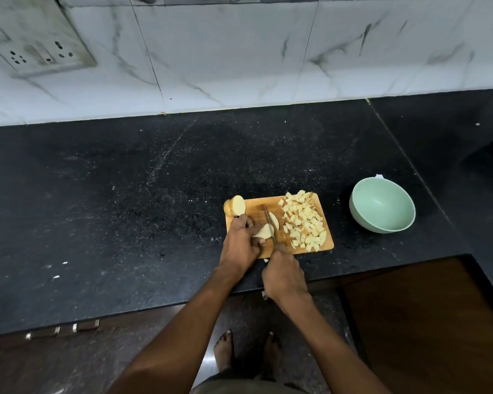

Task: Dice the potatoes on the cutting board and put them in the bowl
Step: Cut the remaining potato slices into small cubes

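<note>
Two curled grips: left hand (241, 240) pins potato (264, 231), right hand (283, 273) holds knife (269, 220).

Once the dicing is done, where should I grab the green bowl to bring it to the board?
Take the green bowl by its near-left rim, coming from the cutting board side. It sits upright, open and empty, apart from the board, and nothing blocks that rim. The small tab at its far rim might also serve, but it is a longer reach.

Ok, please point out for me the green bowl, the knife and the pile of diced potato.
green bowl (362, 214), head view, on its outer left wall.
knife (268, 220), head view, on the blade above the right hand.
pile of diced potato (303, 223), head view, on a cube mid-pile.
</note>
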